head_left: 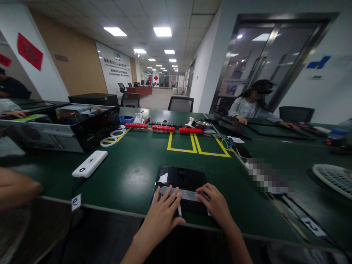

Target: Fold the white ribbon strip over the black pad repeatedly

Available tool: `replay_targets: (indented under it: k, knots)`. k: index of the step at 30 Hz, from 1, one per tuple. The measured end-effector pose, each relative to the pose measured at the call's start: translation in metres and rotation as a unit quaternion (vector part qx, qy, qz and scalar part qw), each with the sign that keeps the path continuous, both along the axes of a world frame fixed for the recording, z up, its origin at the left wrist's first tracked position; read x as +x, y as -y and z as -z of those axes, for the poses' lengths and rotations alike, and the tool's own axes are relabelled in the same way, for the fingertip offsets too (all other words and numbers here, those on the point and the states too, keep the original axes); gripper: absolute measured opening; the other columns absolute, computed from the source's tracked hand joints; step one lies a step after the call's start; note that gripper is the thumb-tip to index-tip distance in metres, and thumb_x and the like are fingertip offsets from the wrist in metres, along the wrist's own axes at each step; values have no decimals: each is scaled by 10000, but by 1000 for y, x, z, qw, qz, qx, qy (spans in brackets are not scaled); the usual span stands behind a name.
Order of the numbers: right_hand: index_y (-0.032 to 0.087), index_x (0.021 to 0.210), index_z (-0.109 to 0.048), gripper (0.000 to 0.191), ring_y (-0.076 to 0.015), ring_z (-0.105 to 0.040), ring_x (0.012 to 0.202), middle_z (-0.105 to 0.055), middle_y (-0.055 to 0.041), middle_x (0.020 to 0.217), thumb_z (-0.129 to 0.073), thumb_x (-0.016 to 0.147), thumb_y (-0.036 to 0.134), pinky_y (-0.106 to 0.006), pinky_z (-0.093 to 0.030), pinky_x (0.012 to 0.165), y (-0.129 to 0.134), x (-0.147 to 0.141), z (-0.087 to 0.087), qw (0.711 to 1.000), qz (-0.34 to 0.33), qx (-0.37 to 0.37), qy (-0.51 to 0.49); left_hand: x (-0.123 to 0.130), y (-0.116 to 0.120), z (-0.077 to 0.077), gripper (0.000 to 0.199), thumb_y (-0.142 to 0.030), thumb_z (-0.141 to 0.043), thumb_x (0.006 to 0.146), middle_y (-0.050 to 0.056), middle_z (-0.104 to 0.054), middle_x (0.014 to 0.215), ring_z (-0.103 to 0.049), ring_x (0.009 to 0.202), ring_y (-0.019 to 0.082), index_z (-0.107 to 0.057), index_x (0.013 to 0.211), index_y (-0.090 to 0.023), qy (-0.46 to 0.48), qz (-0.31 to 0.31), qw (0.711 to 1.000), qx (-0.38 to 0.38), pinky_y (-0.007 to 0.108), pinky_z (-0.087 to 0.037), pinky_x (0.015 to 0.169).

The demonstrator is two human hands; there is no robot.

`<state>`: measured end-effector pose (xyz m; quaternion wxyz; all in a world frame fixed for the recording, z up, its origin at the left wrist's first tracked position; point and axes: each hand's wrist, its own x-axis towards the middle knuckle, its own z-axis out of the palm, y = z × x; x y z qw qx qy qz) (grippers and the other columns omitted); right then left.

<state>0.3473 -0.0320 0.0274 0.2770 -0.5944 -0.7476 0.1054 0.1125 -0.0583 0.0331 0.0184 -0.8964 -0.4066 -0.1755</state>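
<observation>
A glossy black panel [183, 176] lies near the front edge of the green table, with a white patch on its upper left. Across it runs a flat grey strip [189, 194]; I cannot tell if it is tape or metal. My left hand [165, 207] rests on the strip's left part, fingers spread and laid flat, its thumb near the table edge. At the strip's right end my right hand [213, 200] has bent fingers, thumb and index closed together on the strip. Part of the panel is hidden under both hands.
A white power bank [90, 164] with a cable lies left, before an open computer case [74, 128]. Red tool racks [163, 128] stand at the back beyond yellow tape outlines [196, 152]. A phone [242, 150] lies right. A co-worker [253, 106] sits behind; another person's arm [19, 189] is left.
</observation>
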Motion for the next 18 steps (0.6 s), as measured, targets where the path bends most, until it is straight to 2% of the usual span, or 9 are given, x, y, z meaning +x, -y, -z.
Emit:
replay_targets:
  k: [5,14,18]
  knots:
    - [252,851,-642,137,-184,-573,894,-615,-27,905,-518,837,308,-315,-442,796,1,-1,-3,1000,-1,4,3,2,-3,10,639,-473,-560,847,83,-428,1429,-340,1331,320,-333,1406,-264,2,-1,999,-55,618,-261,1052]
    - [245,860,-644,139,-182,-579,885,-619,-26,902,-523,828,306,-316,-448,789,1,-2,-3,1000,5,-2,7,1,0,8,649,-423,-595,837,83,-390,1451,-324,1336,333,-333,1407,-259,4,-1,998,-65,647,-234,1048]
    - [235,864,-642,145,-185,-584,891,-622,-30,910,-526,823,309,-318,-446,790,0,-2,-5,1000,5,-8,-1,0,2,8,707,-425,-590,841,87,-370,1461,-301,1348,327,-251,1440,-264,23,6,997,-72,657,-208,1048]
